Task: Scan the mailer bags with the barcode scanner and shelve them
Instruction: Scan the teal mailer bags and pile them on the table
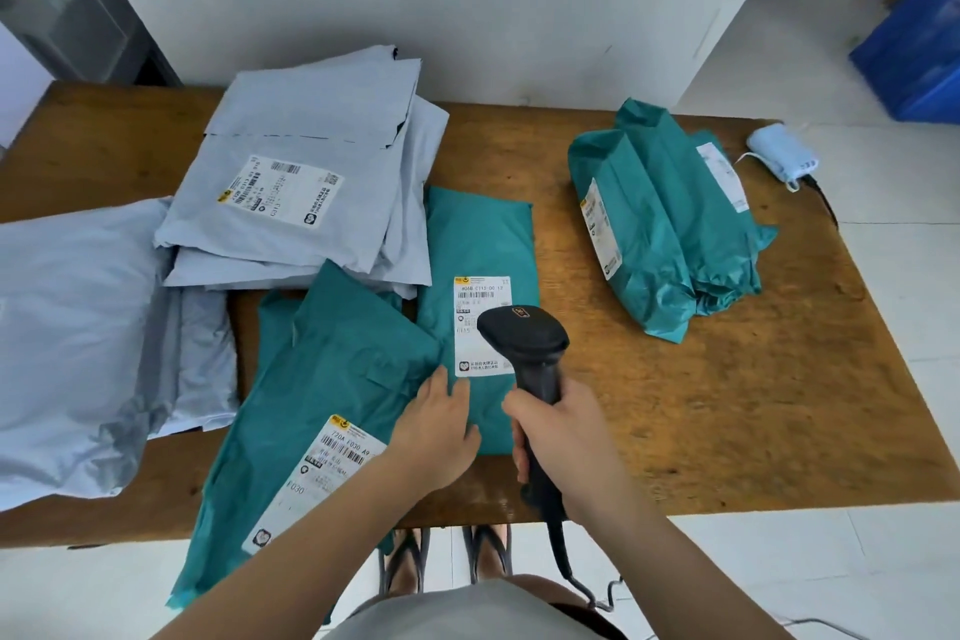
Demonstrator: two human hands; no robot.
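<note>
Head view: one scanner in right hand.

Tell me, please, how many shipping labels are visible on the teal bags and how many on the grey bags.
Labels on teal bags: 4
Labels on grey bags: 1
Total: 5

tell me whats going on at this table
A person's right hand grips the barcode scanner, its head over the label of a teal mailer bag lying on the wooden table. The left hand rests flat on that bag. Grey mailers are piled on the left, a heap of teal bags on the right.
</note>
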